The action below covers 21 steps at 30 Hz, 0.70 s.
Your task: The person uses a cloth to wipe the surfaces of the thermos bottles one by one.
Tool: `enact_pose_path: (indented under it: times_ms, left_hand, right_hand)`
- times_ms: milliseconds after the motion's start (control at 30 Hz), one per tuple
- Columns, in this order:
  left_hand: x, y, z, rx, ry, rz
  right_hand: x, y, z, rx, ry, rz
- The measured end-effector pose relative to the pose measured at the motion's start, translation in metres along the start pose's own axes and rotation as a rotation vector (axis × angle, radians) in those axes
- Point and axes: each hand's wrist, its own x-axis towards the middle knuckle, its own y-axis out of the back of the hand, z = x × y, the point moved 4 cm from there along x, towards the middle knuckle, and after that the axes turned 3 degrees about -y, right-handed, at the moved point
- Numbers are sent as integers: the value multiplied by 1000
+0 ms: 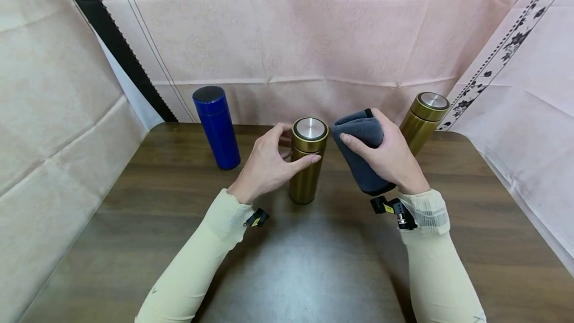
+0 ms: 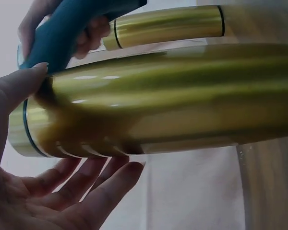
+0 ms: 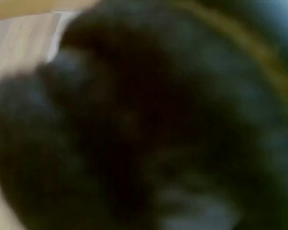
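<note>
A gold thermos (image 1: 307, 181) with a silver-topped lid stands upright on the table in the middle of the head view. My left hand (image 1: 269, 163) holds it near the top, thumb across the front and fingers round the far side. In the left wrist view the fingertips (image 2: 129, 175) lie along the underside of the gold body. Just to the right, my right hand (image 1: 390, 156) grips a folded dark grey-blue cloth (image 1: 358, 166), its thumb on top. Close beside the lid is the cloth's upper end. Dark, blurred cloth (image 3: 149, 105) fills most of the right wrist view.
A blue thermos (image 1: 219, 133) with a dark lid stands at the back left of the brown wooden table (image 1: 296, 273). Behind my right hand, at the back right, is a second gold thermos (image 1: 419, 123). Pale patterned fabric (image 1: 287, 39) hangs behind the table.
</note>
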Motion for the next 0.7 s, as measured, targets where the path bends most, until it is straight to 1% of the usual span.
enact_pose_path:
  times_ms: [67,167,300,400,533,600,700]
  left_hand:
    - [0,-1,-2,-17,-5,10]
    - [0,-3,-5,-37,-22,17]
    - [0,-6,-8,-23,-20,5]
    - [-1,-8,-11,-16,-12,-2]
    - [-3,-9,-12,-21,10,1]
    - [-4,-9,-14,-2,17,1]
    - [-6,-9,-18,63,13,-2]
  right_hand:
    - [-1,0,-3,3,2,2]
    - [-2,0,-7,-13,54,18]
    - [-7,2,-11,-69,141,74]
    - [-13,6,-16,-117,229,116]
    - [-19,9,-26,-141,325,120]
    - [-20,11,-33,-163,352,110]
    - [-17,13,-44,-223,396,104]
